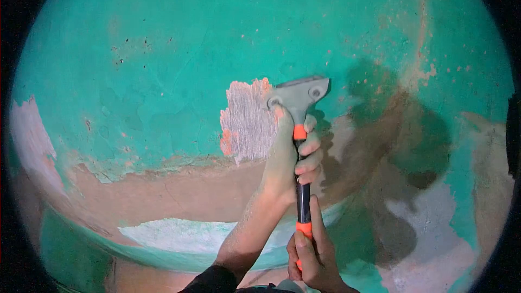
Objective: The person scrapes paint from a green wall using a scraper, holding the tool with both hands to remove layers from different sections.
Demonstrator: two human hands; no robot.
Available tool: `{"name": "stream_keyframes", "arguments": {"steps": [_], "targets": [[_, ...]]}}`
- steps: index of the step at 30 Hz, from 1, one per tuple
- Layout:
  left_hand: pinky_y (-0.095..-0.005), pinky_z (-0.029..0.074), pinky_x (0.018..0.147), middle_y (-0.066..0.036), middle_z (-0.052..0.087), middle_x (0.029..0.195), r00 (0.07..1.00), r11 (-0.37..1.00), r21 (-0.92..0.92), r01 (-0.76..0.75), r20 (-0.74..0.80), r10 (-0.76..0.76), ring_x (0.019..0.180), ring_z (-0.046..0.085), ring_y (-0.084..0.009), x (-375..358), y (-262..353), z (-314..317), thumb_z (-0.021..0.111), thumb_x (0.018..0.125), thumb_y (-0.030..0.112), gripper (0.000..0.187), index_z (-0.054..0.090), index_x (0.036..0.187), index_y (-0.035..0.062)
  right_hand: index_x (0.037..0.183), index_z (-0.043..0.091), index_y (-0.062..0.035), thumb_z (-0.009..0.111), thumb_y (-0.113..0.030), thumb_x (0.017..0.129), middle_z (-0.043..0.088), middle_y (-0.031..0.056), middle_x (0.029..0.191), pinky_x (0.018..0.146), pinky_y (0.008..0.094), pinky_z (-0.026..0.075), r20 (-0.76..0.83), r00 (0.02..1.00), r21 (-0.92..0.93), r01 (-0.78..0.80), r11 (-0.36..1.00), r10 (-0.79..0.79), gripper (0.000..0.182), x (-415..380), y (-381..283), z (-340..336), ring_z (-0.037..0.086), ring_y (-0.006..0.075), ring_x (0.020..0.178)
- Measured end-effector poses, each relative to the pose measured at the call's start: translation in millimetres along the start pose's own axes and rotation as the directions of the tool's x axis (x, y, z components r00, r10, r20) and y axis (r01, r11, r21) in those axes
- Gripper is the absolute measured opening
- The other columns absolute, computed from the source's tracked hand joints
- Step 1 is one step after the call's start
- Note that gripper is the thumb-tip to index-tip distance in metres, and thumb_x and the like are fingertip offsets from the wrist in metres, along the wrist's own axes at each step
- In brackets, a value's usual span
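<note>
A long-handled scraper (303, 194) stands nearly upright against the green wall (163, 38), with its wide grey head (304, 91) at the top. The handle is black with orange bands. My left hand (287, 154) is closed around the upper handle just below the head, thumb pressed up against the head's left side. Lower down, my right hand (315, 258) grips the orange end of the handle. Left of the head lies a scraped, whitish patch (248, 122) with ragged, orange-pink edges. The scraper's blade edge is hard to make out.
A brown bare band (179, 195) runs across the wall below the green paint. Under it is a pale patch (184, 234). Dark shadows of my hands and the tool fall on the wall to the right. Chips and a crack (421, 27) mark the upper right.
</note>
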State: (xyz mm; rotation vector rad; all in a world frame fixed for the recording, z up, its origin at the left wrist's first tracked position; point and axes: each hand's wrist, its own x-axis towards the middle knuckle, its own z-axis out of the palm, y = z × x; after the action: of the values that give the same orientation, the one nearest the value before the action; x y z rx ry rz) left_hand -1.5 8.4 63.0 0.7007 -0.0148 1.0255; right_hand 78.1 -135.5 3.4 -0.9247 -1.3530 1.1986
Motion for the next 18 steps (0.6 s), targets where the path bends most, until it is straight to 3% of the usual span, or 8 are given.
{"name": "stream_keyframes", "arguments": {"steps": [2, 12, 15, 18], "targets": [[-0.0186, 0.02, 0.03, 0.008, 0.031, 0.061, 0.998, 0.999, 0.03, 0.037, -0.054, -0.036, 0.037, 0.023, -0.0033, -7, -7, -8, 0.031, 0.09, 0.069, 0.053, 0.043, 0.087, 0.0174, 0.153, 0.007, -0.0088, 0.036, -0.025, 0.102, 0.039, -0.0038, 0.062, 0.041, 0.02, 0.033, 0.004, 0.988, 0.031, 0.153, 0.988, -0.154, 0.06, -4, 24, -4, 0.032, 0.0043, 0.043], [-0.0178, 0.021, 0.03, 0.008, 0.032, 0.061, 1.0, 1.0, 0.007, 0.017, 0.0, -0.017, 0.038, 0.024, -0.0024, -6, -10, -9, 0.031, 0.092, 0.067, 0.052, 0.043, 0.087, 0.0171, 0.152, 0.007, -0.0044, 0.035, -0.022, 0.103, 0.036, -0.0032, 0.061, 0.04, 0.0205, 0.031, -0.006, 0.955, 0.04, 0.296, 0.954, -0.296, 0.059, 0, 34, -1, 0.031, 0.0052, 0.044], [-0.0174, 0.021, 0.03, 0.008, 0.032, 0.061, 0.999, 0.998, -0.058, 0.014, 0.033, -0.012, 0.037, 0.024, -0.0024, 0, -5, -3, 0.032, 0.092, 0.067, 0.051, 0.044, 0.087, 0.017, 0.152, 0.007, -0.0038, 0.034, -0.021, 0.103, 0.036, -0.0029, 0.061, 0.04, 0.0203, 0.03, -0.001, 0.973, 0.135, 0.229, 0.964, -0.231, 0.058, -3, 14, 1, 0.031, 0.0053, 0.044], [-0.017, 0.022, 0.03, 0.008, 0.032, 0.061, 0.999, 0.998, -0.049, 0.038, 0.013, -0.038, 0.037, 0.025, -0.0025, -7, -14, -15, 0.032, 0.092, 0.066, 0.051, 0.044, 0.088, 0.0168, 0.151, 0.006, -0.0039, 0.035, -0.022, 0.102, 0.037, -0.0014, 0.062, 0.04, 0.0212, 0.031, -0.012, 0.976, 0.053, 0.219, 0.974, -0.219, 0.06, -5, 37, -3, 0.032, 0.0061, 0.044]]}}
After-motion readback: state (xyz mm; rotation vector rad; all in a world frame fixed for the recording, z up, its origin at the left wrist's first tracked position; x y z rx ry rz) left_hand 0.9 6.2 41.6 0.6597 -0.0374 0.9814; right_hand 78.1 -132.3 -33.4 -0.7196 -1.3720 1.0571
